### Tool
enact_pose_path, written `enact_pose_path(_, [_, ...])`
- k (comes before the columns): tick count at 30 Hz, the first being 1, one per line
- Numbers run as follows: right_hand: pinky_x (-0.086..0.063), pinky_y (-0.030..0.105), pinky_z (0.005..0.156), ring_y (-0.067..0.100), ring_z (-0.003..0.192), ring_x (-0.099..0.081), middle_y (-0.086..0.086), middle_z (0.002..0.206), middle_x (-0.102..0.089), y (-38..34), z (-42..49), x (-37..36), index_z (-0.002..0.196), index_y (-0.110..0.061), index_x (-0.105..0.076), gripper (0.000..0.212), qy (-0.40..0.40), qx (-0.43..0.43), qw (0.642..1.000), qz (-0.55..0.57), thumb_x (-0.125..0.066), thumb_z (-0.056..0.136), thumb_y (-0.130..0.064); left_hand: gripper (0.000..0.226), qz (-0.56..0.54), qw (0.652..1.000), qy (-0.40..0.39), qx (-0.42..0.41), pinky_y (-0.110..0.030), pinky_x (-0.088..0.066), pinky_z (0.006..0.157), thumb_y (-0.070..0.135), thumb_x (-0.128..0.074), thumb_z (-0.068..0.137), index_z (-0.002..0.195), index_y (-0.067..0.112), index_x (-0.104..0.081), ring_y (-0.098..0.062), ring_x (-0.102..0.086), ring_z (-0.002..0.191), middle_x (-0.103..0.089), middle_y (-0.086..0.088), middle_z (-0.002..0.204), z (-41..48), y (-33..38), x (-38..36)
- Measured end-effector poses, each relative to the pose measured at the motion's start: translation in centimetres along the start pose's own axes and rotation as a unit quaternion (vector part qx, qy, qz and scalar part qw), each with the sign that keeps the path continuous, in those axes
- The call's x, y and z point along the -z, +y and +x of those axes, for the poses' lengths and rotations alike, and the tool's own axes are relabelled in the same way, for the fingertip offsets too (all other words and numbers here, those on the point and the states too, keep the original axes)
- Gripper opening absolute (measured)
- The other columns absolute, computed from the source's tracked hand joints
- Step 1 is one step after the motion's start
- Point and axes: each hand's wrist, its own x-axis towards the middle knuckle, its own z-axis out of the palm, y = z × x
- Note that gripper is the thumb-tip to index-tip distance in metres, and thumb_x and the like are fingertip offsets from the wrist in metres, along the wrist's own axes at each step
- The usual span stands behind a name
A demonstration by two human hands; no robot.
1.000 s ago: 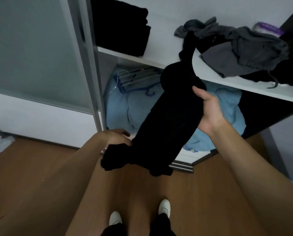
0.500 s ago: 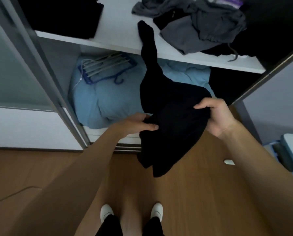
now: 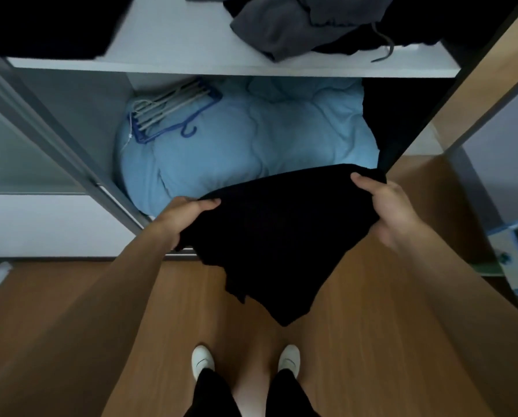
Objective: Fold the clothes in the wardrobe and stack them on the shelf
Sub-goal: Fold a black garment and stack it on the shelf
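Dim room, wooden floor (image 3: 71, 311)
Open wardrobe (image 3: 80, 115) beyond the fingers (image 3: 205, 205); frosted sliding door (image 3: 11, 152) to their left; brown panel (image 3: 477, 91) to their right

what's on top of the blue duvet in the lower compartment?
Hangers lie on the blue duvet, back left. The black garment, gripped by the left hand and right hand, hides its front edge; anything there is unseen.
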Motion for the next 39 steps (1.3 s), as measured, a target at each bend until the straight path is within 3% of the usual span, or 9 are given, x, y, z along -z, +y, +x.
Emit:
enact_pose_path(3, [-0.061,0.035,0.071,0.028,0.096,-0.075,0.012,0.106,-0.076,0.3,0.7,0.4,0.113,-0.008,-0.072,0.029,0.018,-0.009,0.999,0.050,-0.074,0.088,-0.022,0.049,0.163,0.986,0.032,-0.002,-0.023,-0.050,0.058,0.060,-0.082,0.068,0.086,0.016,-0.073,-0.020,-0.073,0.073,-0.075,-0.001,0.078,-0.3,0.8,0.2])
enact_pose_path(5, [-0.061,0.040,0.080,0.029,0.098,-0.074,0.012,0.107,-0.076,0.8,1.0,0.1,0.112,-0.009,-0.073,0.028,0.007,-0.013,0.998,0.062,-0.074,0.089,-0.023,0.049,0.181,0.983,0.039,0.005,-0.024,-0.049,0.057,0.062,-0.081,0.069,0.087,0.018,-0.071,-0.021,-0.071,0.077,-0.073,0.000,0.081,-0.5,1.0,0.4])
enact_pose_path(12, [-0.062,0.038,0.076,0.026,0.090,-0.076,0.010,0.099,-0.078,0.9,2.4,-0.4,0.110,-0.009,-0.071,0.026,0.017,-0.006,1.000,0.005,-0.075,0.088,-0.022,0.041,0.049,0.998,0.023,-0.014,-0.032,-0.058,0.075,0.040,-0.086,0.072,0.098,0.011,-0.076,-0.025,-0.076,0.079,-0.078,-0.009,0.088,-1.1,3.5,2.8])
enact_pose_path(18, [-0.061,0.035,0.076,0.027,0.091,-0.075,0.012,0.099,-0.077,0.4,2.5,-1.3,0.112,-0.005,-0.070,0.028,0.024,-0.002,0.999,0.021,-0.073,0.087,-0.018,0.020,0.051,0.994,0.074,-0.070,-0.027,-0.058,0.070,0.029,-0.084,0.078,0.090,0.014,-0.077,-0.017,-0.076,0.073,-0.078,-0.001,0.082,-1.2,6.3,3.2])
enact_pose_path(24, [-0.060,0.032,0.077,0.025,0.092,-0.075,0.010,0.100,-0.077,-0.5,3.0,-2.8,0.111,-0.007,-0.072,0.026,0.000,0.006,1.000,-0.009,-0.070,0.090,-0.021,0.013,-0.069,0.996,-0.024,-0.043,-0.031,-0.061,0.072,0.015,-0.070,0.087,0.096,0.009,-0.077,-0.024,-0.076,0.085,-0.077,-0.012,0.101,-2.2,7.5,4.2])
enact_pose_path(27, [-0.060,0.030,0.074,0.025,0.093,-0.075,0.012,0.103,-0.077,-0.5,3.2,-3.2,0.113,-0.006,-0.071,0.028,-0.006,-0.007,0.999,-0.034,-0.071,0.089,-0.020,0.013,-0.087,0.993,-0.071,-0.043,-0.025,-0.059,0.065,0.023,-0.073,0.085,0.078,0.018,-0.082,-0.016,-0.076,0.081,-0.078,-0.005,0.096,-2.7,8.8,4.5])
enact_pose_path(30, [-0.059,0.028,0.068,0.024,0.086,-0.076,0.010,0.096,-0.078,-0.3,3.3,-3.8,0.109,-0.006,-0.072,0.024,-0.004,-0.008,0.999,-0.054,-0.072,0.088,-0.019,0.010,-0.053,0.990,-0.099,-0.081,-0.026,-0.059,0.069,0.024,-0.073,0.087,0.085,0.016,-0.079,-0.017,-0.074,0.081,-0.077,-0.004,0.091,-3.0,10.3,4.5])
enact_pose_path(37, [-0.057,0.023,0.058,0.021,0.078,-0.076,0.009,0.091,-0.077,0.2,4.0,-5.4,0.102,-0.007,-0.072,0.020,0.005,0.023,0.995,-0.093,-0.071,0.089,-0.022,0.010,-0.061,0.989,-0.084,-0.104,-0.026,-0.059,0.067,0.015,-0.065,0.093,0.088,0.017,-0.074,-0.015,-0.073,0.075,-0.075,-0.002,0.082,-3.8,12.3,3.9])
enact_pose_path(39, [-0.056,0.024,0.062,0.023,0.079,-0.073,0.012,0.098,-0.074,0.5,4.3,-5.5,0.109,-0.006,-0.068,0.029,-0.001,0.027,0.976,-0.216,-0.069,0.091,-0.029,0.012,-0.092,0.988,-0.087,-0.094,-0.029,-0.060,0.072,0.012,-0.061,0.094,0.102,0.014,-0.069,-0.018,-0.072,0.079,-0.074,-0.005,0.088,-4.0,12.5,3.9])
